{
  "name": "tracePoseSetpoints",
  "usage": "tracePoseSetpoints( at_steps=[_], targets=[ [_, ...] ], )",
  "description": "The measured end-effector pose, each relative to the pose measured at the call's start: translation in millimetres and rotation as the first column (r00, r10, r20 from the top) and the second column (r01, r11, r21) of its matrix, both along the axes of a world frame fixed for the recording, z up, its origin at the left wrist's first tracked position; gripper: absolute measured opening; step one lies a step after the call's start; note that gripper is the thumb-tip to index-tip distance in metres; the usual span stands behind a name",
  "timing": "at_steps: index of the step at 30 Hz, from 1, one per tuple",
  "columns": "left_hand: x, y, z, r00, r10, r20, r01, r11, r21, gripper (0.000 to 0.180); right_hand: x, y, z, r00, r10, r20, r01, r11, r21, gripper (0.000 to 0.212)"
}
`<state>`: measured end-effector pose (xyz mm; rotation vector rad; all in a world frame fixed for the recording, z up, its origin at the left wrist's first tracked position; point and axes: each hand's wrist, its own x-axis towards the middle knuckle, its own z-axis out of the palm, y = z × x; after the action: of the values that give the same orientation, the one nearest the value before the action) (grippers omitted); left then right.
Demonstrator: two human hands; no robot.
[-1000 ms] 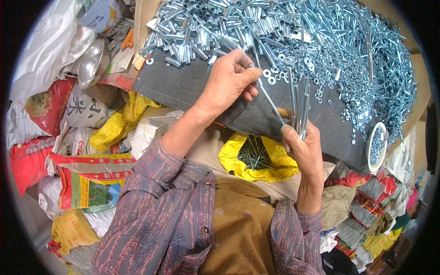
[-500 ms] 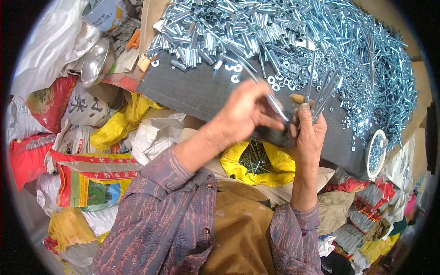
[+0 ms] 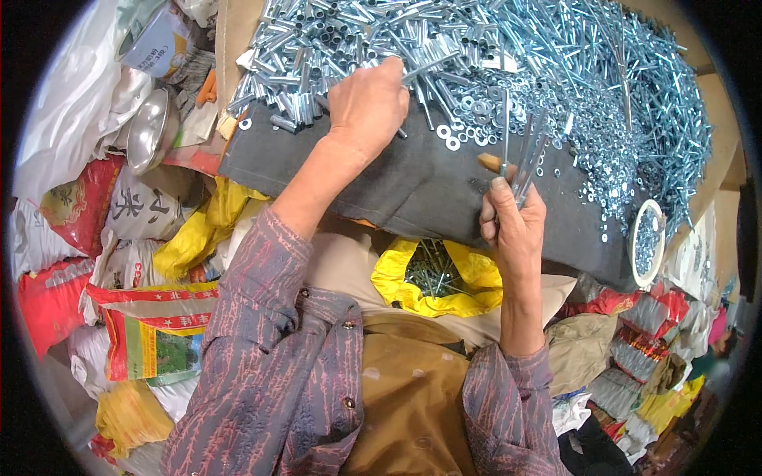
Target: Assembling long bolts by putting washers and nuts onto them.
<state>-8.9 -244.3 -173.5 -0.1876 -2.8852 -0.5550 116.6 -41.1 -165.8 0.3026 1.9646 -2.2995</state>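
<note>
My left hand (image 3: 367, 105) reaches to the near edge of a heap of shiny metal sleeves (image 3: 341, 40). Its fingers are curled closed, and what they hold, if anything, is hidden behind the knuckles. A long metal rod lies across the heap beside the fingertips. My right hand (image 3: 514, 218) is closed around several slim metal rods (image 3: 525, 159) that stand upright above the thumb. Behind those rods, a tan wooden-looking piece (image 3: 494, 163) rests on the dark cloth (image 3: 429, 178). Loose flat washers (image 3: 476, 111) lie between the two hands, beyond the rods.
Long thin bolts (image 3: 667, 119) and small nuts are heaped to the right. A white-rimmed basket (image 3: 637, 258) of small parts stands at the cloth's right edge. Below the cloth, a yellow bag (image 3: 389, 293) holds long bolts. Packed sacks (image 3: 55, 301) and a metal bowl (image 3: 148, 135) are at left.
My left hand has moved away from the right hand, up and left to the sleeve heap; the metal rod it held no longer shows clearly. My right hand keeps its rods and has shifted slightly left.
</note>
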Motion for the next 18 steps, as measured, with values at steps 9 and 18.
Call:
tracePoseSetpoints(
  at_steps=[9,18],
  targets=[
    [21,-5,10,0.771,-0.558,0.305,-0.404,-0.060,0.913,0.010,9,-6,9,0.992,0.121,-0.032,-0.119,0.991,0.054,0.036],
    [38,-2,11,0.798,-0.533,0.282,-0.398,-0.114,0.910,0.022,12,-10,5,0.963,0.268,-0.033,-0.250,0.931,0.266,0.034]
  ],
)
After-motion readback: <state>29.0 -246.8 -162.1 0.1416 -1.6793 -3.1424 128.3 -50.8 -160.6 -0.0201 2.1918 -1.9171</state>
